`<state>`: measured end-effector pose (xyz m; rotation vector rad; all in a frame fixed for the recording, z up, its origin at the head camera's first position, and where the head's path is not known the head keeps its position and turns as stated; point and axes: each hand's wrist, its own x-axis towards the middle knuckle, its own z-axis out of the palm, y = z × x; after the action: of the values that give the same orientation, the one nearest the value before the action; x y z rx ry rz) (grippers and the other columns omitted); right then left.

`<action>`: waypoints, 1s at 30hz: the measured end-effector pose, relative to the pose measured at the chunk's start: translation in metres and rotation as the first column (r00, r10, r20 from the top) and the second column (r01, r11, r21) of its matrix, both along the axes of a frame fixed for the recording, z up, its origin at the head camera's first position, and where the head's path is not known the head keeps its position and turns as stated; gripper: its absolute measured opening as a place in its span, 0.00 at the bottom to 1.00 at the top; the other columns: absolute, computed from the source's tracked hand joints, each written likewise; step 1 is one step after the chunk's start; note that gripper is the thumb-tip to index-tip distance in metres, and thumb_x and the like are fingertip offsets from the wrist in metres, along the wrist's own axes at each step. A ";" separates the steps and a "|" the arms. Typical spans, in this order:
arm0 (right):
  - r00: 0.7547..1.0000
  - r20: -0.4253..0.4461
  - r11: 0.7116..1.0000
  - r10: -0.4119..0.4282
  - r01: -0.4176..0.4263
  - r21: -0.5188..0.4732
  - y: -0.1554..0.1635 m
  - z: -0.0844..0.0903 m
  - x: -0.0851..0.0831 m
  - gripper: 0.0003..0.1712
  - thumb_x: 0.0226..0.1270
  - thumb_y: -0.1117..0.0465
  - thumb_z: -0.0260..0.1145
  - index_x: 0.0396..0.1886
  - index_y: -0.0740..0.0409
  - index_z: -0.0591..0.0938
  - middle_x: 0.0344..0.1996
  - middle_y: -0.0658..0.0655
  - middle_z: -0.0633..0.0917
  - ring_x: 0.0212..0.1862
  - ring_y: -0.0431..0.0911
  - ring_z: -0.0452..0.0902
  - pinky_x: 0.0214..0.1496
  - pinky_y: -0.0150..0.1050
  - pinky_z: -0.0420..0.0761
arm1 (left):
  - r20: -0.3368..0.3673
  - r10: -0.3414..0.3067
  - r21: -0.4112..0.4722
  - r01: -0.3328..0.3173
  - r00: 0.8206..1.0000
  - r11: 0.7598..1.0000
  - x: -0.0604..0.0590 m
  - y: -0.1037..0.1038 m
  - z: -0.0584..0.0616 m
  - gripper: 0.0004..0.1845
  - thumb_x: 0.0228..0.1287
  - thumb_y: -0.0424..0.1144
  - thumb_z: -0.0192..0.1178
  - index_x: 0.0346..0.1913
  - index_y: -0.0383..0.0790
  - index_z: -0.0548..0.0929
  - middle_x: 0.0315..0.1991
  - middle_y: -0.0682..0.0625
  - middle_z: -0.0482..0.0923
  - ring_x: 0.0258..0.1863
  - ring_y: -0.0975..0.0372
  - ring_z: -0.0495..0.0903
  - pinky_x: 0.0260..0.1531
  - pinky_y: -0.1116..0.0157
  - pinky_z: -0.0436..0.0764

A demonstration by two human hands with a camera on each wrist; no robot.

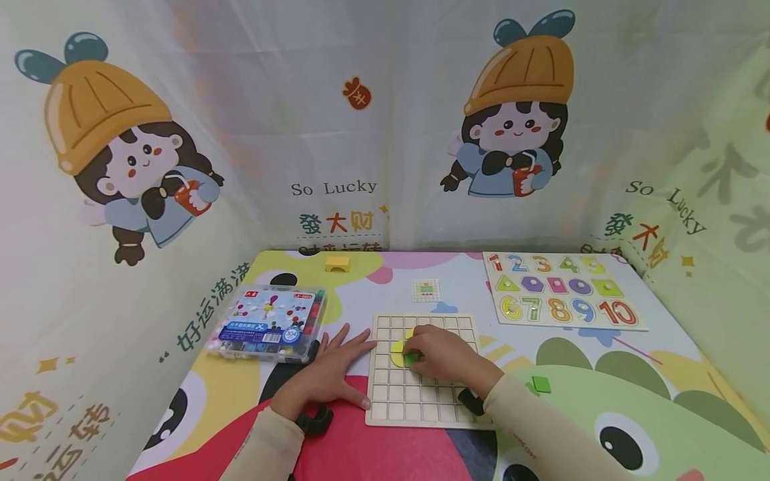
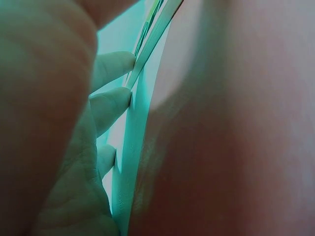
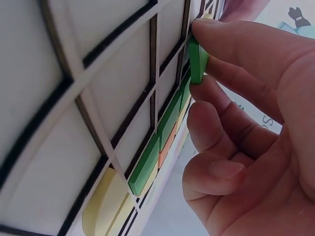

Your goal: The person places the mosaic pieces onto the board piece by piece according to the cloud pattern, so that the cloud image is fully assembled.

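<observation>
A wooden grid board lies on the table in the head view. My left hand has its fingers spread at the board's left edge; in the left wrist view its fingertips are close to that edge. Over the middle of the grid, my right hand pinches a green tile between thumb and fingers, the tile standing on edge at the grid. Green tiles, an orange piece and a rounded yellow piece sit in nearby squares. My right hand partly covers these pieces in the head view.
Behind the board lies a small pattern card. A clear box of coloured parts stands left, a yellow arch block behind it. A number puzzle board lies back right. One loose green tile is near my right forearm.
</observation>
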<state>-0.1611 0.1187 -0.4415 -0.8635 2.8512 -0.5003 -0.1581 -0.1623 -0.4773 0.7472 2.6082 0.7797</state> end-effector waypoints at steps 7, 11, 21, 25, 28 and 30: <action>1.000 -0.002 1.000 -0.004 0.004 -0.001 0.000 -0.002 0.000 0.13 0.63 0.59 0.80 0.47 0.47 0.92 0.42 0.45 0.86 0.43 0.38 0.78 0.51 0.42 0.85 | -0.001 -0.003 -0.001 0.003 1.000 1.000 0.000 0.000 0.000 0.58 0.46 0.65 0.81 0.82 0.59 0.66 0.87 0.55 0.52 0.88 0.44 0.32 0.79 0.30 0.28; 1.000 -0.002 1.000 -0.009 0.009 -0.004 0.000 -0.002 0.000 0.13 0.63 0.58 0.80 0.47 0.48 0.92 0.42 0.45 0.86 0.44 0.39 0.79 0.52 0.42 0.85 | -0.002 -0.005 -0.001 0.005 1.000 1.000 -0.001 0.000 0.000 0.58 0.46 0.65 0.81 0.82 0.58 0.66 0.87 0.55 0.52 0.88 0.43 0.32 0.79 0.30 0.28; 1.000 -0.020 1.000 0.001 -0.001 0.002 0.002 0.000 0.002 0.13 0.62 0.55 0.80 0.47 0.47 0.92 0.43 0.45 0.86 0.46 0.39 0.80 0.53 0.43 0.86 | -0.004 -0.003 0.003 0.003 1.000 1.000 -0.001 -0.001 -0.001 0.59 0.46 0.65 0.81 0.82 0.58 0.66 0.87 0.55 0.52 0.88 0.44 0.33 0.79 0.30 0.28; 1.000 0.009 0.999 -0.024 0.024 -0.036 0.009 0.004 0.003 0.13 0.63 0.56 0.80 0.47 0.48 0.92 0.42 0.44 0.86 0.45 0.39 0.79 0.53 0.43 0.85 | 0.002 -0.003 0.001 0.003 1.000 1.000 -0.001 -0.001 0.000 0.58 0.46 0.65 0.81 0.82 0.58 0.66 0.87 0.54 0.52 0.88 0.43 0.33 0.79 0.30 0.28; 0.998 0.035 0.994 -0.060 0.062 -0.088 0.022 0.008 0.006 0.13 0.64 0.56 0.79 0.48 0.50 0.92 0.41 0.44 0.85 0.44 0.39 0.79 0.52 0.43 0.84 | 0.005 -0.003 0.002 0.003 1.000 1.000 0.000 -0.001 0.000 0.59 0.46 0.65 0.81 0.82 0.58 0.66 0.87 0.54 0.52 0.88 0.44 0.33 0.79 0.30 0.28; 0.995 0.048 0.989 -0.086 0.091 -0.113 0.034 0.012 0.009 0.14 0.64 0.57 0.79 0.49 0.51 0.92 0.41 0.44 0.86 0.43 0.40 0.79 0.50 0.41 0.84 | 0.003 -0.003 0.003 0.003 1.000 1.000 -0.001 0.000 0.000 0.59 0.46 0.65 0.81 0.82 0.58 0.66 0.87 0.55 0.52 0.88 0.44 0.32 0.79 0.30 0.27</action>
<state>-0.1516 0.1525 -0.4292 -0.7356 2.8552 -0.6911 -0.1589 -0.1628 -0.4775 0.7504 2.6030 0.7832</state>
